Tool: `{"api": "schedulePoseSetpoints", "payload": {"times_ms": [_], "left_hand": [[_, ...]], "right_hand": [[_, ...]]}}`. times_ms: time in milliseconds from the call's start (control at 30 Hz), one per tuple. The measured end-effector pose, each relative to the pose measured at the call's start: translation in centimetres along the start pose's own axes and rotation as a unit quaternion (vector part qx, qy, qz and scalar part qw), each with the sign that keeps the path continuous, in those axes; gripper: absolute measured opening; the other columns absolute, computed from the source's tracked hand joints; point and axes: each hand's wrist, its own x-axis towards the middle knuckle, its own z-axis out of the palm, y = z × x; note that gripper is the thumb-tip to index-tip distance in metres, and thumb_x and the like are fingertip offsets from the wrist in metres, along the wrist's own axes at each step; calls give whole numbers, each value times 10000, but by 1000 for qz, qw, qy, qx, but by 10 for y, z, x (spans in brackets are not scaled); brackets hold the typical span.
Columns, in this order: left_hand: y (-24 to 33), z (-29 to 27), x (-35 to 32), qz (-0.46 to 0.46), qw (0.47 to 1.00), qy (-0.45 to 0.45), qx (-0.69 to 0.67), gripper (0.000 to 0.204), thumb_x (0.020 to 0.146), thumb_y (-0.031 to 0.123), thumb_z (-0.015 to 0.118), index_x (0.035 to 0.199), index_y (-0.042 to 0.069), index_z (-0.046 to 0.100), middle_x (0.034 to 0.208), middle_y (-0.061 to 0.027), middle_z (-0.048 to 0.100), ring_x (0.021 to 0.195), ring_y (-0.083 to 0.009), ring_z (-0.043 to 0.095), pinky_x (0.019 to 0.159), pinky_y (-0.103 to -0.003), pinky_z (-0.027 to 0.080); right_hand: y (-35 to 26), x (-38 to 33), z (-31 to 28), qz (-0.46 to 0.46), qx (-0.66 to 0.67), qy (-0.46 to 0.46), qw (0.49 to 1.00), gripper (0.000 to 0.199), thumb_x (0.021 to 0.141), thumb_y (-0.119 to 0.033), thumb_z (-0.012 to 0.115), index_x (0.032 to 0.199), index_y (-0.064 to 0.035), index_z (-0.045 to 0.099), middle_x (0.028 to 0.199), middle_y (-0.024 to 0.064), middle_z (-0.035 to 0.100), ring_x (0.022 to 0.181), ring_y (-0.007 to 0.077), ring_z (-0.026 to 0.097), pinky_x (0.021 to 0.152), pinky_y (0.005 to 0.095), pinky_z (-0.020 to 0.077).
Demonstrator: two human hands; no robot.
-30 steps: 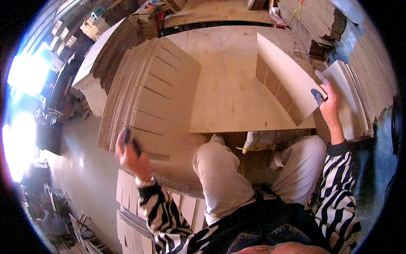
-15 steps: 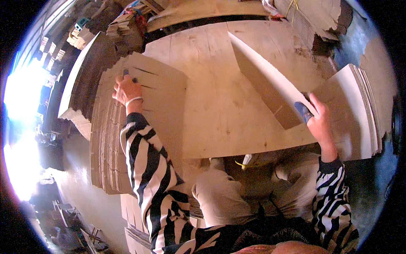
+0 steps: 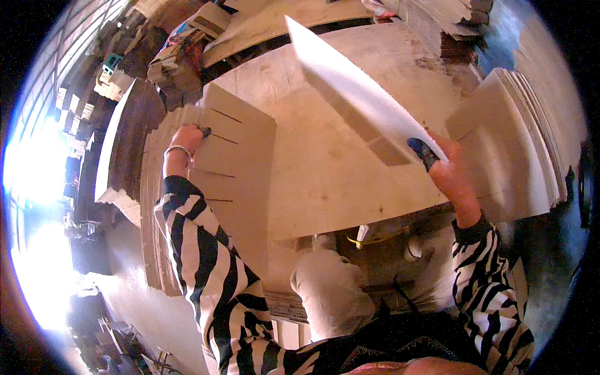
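My right hand (image 3: 451,172) grips a cardboard sheet (image 3: 359,84) by its near right end, the dark-covered thumb on the pale face and the fingers behind. That sheet is tilted above the plywood tabletop (image 3: 325,194) and casts a shadow on it. On the left, my left hand (image 3: 186,140) is closed at the edge of the top slotted cardboard sheet (image 3: 244,162), its dark-tipped thumb lying near one of the slots. This sheet tops a thick stack of cardboard (image 3: 159,231). The undersides of the left fingers are hidden.
At the right a leaning pile of cardboard sheets (image 3: 515,137) stands beside the tabletop. Another cardboard stack (image 3: 128,144) is beyond the left pile. More cardboard (image 3: 431,25) rises at the far right. My legs (image 3: 331,294) are below the table's near edge.
The right hand has moved left with its sheet, which now shows more of its pale face. The left hand has turned, its thumb now pointing right over the slotted sheet. The view has shifted slightly.
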Motion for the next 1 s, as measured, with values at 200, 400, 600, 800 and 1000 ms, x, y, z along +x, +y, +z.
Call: {"api": "schedulePoseSetpoints", "payload": {"times_ms": [200,400,600,800,1000], "left_hand": [[108,-76,-15,-255,945,131,-156,280,889,305,539,1040,112,676,1110,-120,667,1048,-325,637,834,-467,516],[153,-91,-36,-300,942,111,-102,196,871,255,553,986,182,694,1078,-109,660,1002,-289,651,791,-498,484],[170,-94,-40,-257,915,279,136,198,828,251,598,960,162,715,1098,-49,611,1077,-255,570,811,-503,459],[182,-91,-23,-200,918,338,44,193,759,245,663,912,145,723,1026,-47,594,1022,-272,566,785,-449,481],[109,-49,11,-311,924,118,-187,227,775,285,683,983,206,727,1065,-70,662,1007,-292,638,801,-443,517]], "right_hand": [[0,-7,-10,-156,-28,39,987,278,869,-54,657,1147,-50,664,976,125,707,830,229,692,739,311,524],[4,-9,-7,-214,-29,51,975,317,831,-29,687,1145,-66,666,1004,128,703,861,252,695,721,318,528],[23,-10,-7,-224,-61,38,972,305,817,-34,692,1119,-69,671,1016,132,700,873,280,691,729,335,530],[20,-11,-11,-191,-44,41,980,296,825,-44,679,1117,-90,677,1003,140,698,889,287,688,738,341,528],[20,-8,-2,-203,-9,38,978,294,817,-60,678,1110,-80,679,983,148,695,877,293,685,726,341,526]]}}
